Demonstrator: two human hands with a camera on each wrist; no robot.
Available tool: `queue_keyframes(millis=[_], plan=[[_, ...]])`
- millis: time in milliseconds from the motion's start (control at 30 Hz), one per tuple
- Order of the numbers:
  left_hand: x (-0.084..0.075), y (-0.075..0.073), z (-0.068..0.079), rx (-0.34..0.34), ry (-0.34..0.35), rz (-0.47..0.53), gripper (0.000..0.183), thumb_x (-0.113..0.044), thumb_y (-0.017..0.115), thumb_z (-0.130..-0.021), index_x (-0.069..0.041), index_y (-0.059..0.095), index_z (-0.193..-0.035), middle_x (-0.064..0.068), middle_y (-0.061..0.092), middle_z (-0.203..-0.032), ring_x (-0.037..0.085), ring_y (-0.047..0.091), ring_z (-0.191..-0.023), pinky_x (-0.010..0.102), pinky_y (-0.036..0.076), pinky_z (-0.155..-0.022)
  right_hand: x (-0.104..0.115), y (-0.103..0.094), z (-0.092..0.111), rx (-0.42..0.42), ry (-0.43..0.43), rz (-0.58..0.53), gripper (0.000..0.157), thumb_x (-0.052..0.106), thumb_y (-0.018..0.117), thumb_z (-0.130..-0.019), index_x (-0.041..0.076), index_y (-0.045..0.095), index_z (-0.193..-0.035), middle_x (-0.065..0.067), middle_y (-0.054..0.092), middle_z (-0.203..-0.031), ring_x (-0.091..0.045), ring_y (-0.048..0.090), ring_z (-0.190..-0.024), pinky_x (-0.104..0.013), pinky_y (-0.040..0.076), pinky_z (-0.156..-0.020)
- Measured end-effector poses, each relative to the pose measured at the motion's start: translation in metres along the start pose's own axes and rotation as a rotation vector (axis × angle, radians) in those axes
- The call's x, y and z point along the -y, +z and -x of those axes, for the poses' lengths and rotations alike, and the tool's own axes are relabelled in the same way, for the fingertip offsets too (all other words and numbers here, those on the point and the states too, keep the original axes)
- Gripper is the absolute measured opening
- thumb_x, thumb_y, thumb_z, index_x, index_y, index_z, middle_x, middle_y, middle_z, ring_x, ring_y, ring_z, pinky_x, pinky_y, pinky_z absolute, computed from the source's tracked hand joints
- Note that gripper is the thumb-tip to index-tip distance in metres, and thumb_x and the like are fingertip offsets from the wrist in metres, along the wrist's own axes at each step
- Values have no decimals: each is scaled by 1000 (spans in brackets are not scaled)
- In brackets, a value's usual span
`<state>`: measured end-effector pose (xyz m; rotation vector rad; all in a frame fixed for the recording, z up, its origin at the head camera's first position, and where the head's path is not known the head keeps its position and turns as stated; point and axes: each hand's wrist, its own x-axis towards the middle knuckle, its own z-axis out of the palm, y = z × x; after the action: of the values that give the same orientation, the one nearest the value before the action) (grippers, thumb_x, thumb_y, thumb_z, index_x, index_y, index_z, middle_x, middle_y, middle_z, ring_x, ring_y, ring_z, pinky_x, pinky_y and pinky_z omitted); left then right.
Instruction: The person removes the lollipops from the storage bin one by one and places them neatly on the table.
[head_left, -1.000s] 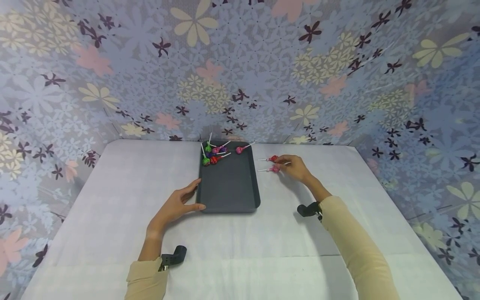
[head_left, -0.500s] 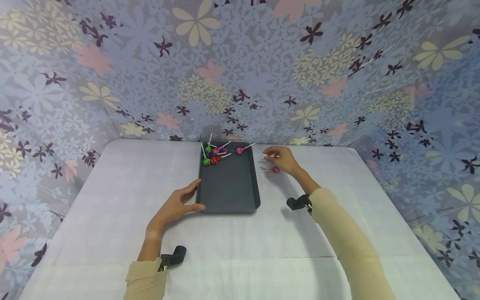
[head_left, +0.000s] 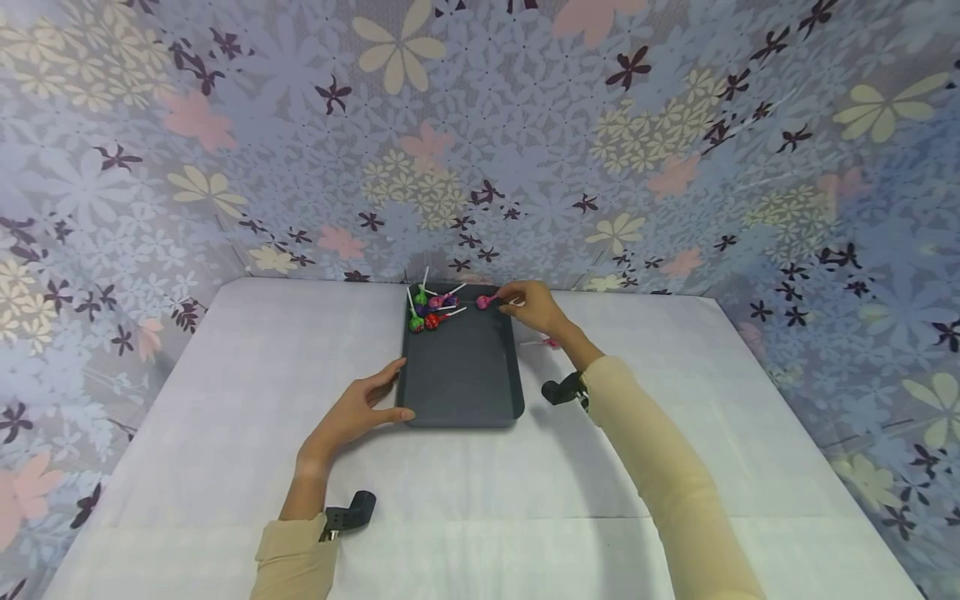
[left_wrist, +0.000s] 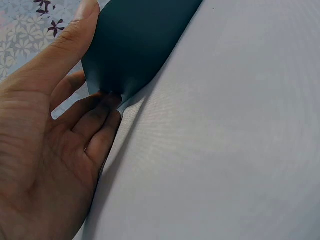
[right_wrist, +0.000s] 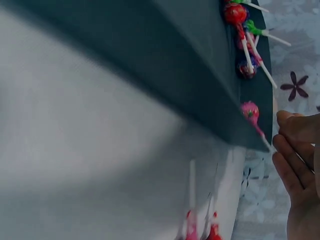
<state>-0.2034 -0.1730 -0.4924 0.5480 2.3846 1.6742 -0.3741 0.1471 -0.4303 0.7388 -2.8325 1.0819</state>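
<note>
A dark grey tray (head_left: 461,375) lies on the white-covered table. My left hand (head_left: 360,411) grips its near left corner; in the left wrist view the fingers (left_wrist: 102,125) curl against the tray's underside. A pink lollipop (head_left: 483,302) sits in the far right corner, its stick reaching the edge. Over that corner, my right hand (head_left: 532,307) pinches at a lollipop, fingertips right at the pink one's stick, most of what they hold hidden. Several green, red and purple lollipops (head_left: 432,312) are heaped in the far left corner.
Just right of the tray, another pink lollipop (head_left: 552,342) lies on the table; the right wrist view shows a red lollipop (right_wrist: 214,231) beside it. A flower-patterned cloth (head_left: 480,167) stands behind the table. Both wrists wear black camera mounts (head_left: 352,512).
My right hand has moved left, from over the lollipops on the table to the tray's far right corner. My left hand keeps its grip, and the tray has stayed put.
</note>
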Motion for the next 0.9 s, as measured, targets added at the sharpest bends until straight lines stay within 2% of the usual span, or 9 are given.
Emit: queue_keyframes(millis=[333,467,567,767,900], plan=[[2,-1,0,-4,-4,-16,91,-30,80,-81,-11,30,-154,11,25,-161,34,31,-144,43,32,-117,18,14,-27,110,44,71,34,-1,64,-89,-9,63,-122,-24,67,-118,-34,68,-105,-41,60,-86],[2,-1,-1,2,-2,-21,91,-29,80,-82,-11,29,-155,11,24,-161,35,32,-143,44,32,-117,21,18,-31,144,51,126,35,0,64,-88,-10,63,-122,-25,69,-111,-32,67,-99,-40,59,-84],[3,0,-1,4,5,-20,89,-27,79,-82,-11,29,-155,12,24,-161,35,32,-143,44,33,-117,20,22,-33,162,46,205,36,0,64,-86,-9,64,-121,-22,69,-103,-26,62,-89,-38,57,-80],[3,0,-2,3,5,-19,88,-25,79,-83,-12,30,-154,11,24,-161,35,32,-144,44,33,-117,21,27,-34,186,-8,322,36,-4,61,-83,-5,67,-118,-13,63,-81,-18,49,-71,-34,49,-67],[3,0,-1,-2,-4,-26,88,-25,79,-82,-11,30,-154,11,24,-161,35,32,-144,44,33,-117,22,31,-35,225,-69,393,30,-4,63,-80,-2,73,-108,-11,67,-83,-18,52,-73,-32,50,-67]])
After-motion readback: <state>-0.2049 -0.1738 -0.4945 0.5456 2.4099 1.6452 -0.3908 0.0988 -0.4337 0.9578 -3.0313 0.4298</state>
